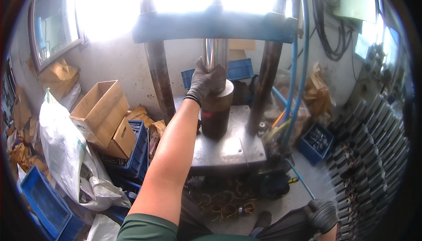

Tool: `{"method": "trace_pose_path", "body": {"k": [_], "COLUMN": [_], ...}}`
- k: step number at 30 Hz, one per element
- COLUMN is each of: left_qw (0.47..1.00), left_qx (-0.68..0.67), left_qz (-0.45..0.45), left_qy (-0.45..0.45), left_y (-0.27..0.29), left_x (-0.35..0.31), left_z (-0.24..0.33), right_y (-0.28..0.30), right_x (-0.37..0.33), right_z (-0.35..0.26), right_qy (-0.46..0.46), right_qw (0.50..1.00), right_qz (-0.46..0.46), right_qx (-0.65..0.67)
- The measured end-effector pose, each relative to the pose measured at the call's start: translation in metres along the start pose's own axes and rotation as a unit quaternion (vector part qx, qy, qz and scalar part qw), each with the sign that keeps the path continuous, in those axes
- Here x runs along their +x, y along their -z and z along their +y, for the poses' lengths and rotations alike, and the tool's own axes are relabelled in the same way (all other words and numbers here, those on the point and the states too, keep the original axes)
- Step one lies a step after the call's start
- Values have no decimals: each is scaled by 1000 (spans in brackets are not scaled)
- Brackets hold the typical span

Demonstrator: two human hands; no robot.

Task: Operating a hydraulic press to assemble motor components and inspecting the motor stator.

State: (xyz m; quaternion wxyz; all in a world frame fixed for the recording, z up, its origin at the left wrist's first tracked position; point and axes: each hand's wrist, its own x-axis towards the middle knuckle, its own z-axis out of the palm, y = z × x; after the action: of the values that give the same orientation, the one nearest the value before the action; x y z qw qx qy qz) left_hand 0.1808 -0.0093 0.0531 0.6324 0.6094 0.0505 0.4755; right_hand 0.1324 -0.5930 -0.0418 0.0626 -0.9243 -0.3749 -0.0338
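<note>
My left hand [207, 82], in a dark grey glove, reaches forward into a press and is closed around the lower end of its shiny steel rod [214, 50]. The fingers hide the rod's tip. Directly under that hand is a round metal cap [225, 94] on top of a dark cylinder [214, 122]. The cylinder stands upright on the steel press table [241, 146]. Low on the right, my right hand [323, 215], gloved too, is closed at the end of a thin blue lever [300, 179].
Dark press columns [161, 80] flank the work under a blue crossbeam [215, 26]. At left are a cardboard box [103, 109], a white sack [61, 148] and blue crates [46, 197]. Metal cylinders [373, 148] are stacked at right, near a blue bin [315, 143]. Rings [224, 206] lie below.
</note>
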Motion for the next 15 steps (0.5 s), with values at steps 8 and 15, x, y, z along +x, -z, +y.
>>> {"method": "trace_pose_path", "body": {"k": [8,15], "left_qw": [997,994], "left_qx": [80,109], "left_qz": [11,5], "left_qy": [3,5], "left_y": [10,10], "left_x": [8,7], "left_z": [-11,-9], "right_y": [2,8], "right_x": [1,5], "right_z": [-2,-7], "right_qy": [12,-15], "right_qw": [999,1000], "right_qz": [30,19], "right_qx": [-1,7]}}
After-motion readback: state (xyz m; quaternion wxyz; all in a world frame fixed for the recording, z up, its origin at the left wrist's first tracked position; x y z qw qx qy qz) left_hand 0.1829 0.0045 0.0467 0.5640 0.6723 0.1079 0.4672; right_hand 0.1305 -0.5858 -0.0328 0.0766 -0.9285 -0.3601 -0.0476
